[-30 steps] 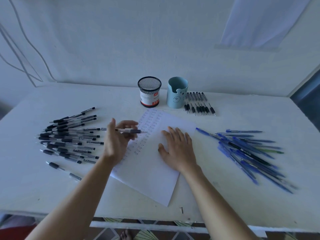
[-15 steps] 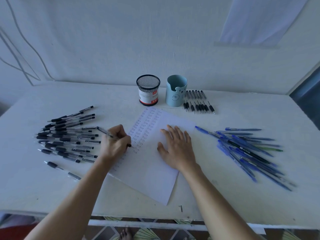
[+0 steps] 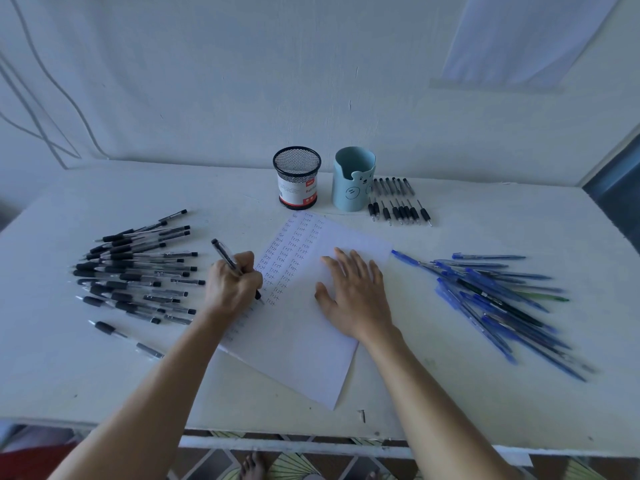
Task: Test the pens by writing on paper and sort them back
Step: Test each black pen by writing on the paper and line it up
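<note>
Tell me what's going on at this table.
A person is testing pens. The left hand grips a black pen with its tip on the paper, beside columns of the word "test". The right hand lies flat on the paper. A pile of black pens lies to the left, blue pens to the right, and a mesh cup and a blue cup stand at the back.

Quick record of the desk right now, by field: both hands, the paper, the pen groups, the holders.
left hand: grips black pen, tip on the paper
right hand: flat on the paper, fingers spread
paper: columns of "Test" on its left part
black pens: pile left of the paper
blue pens: pile right of the paper
mesh cup: at the back, upright
blue cup: right of the mesh cup
pen row: laid out right of the blue cup
</note>
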Motion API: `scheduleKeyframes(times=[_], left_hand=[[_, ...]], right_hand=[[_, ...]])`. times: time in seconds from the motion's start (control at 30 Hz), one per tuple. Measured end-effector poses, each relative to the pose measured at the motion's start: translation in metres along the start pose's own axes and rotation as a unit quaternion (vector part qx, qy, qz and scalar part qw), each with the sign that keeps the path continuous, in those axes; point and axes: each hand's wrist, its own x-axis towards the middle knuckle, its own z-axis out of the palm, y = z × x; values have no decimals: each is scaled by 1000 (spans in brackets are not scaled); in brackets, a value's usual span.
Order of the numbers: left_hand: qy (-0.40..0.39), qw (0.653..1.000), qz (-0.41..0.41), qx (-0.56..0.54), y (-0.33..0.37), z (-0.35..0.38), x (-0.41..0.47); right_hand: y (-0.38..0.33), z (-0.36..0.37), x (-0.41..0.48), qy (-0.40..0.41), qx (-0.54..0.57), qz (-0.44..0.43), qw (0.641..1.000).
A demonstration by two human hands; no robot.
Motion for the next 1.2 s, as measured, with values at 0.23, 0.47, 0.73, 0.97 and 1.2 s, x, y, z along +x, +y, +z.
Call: scheduleKeyframes(times=[0.23, 0.47, 0.73, 0.97, 1.2], left_hand=[[7, 1000, 4, 4, 0, 1, 0], [6, 1000, 15, 6, -4, 1, 1], [1, 1000, 18, 24, -4, 4, 0], [-1, 999, 27, 31, -2, 5, -2], [-7, 999, 26, 26, -2, 5, -2]], right_hand=[[0, 0, 0, -7, 1, 2, 1000], [0, -1, 0, -11, -2, 2, 1000], [-1, 0, 0, -4, -2, 3, 1000], [0, 0, 0, -9, -4, 4, 1000], [-1, 0, 0, -12, -5, 5, 1000]])
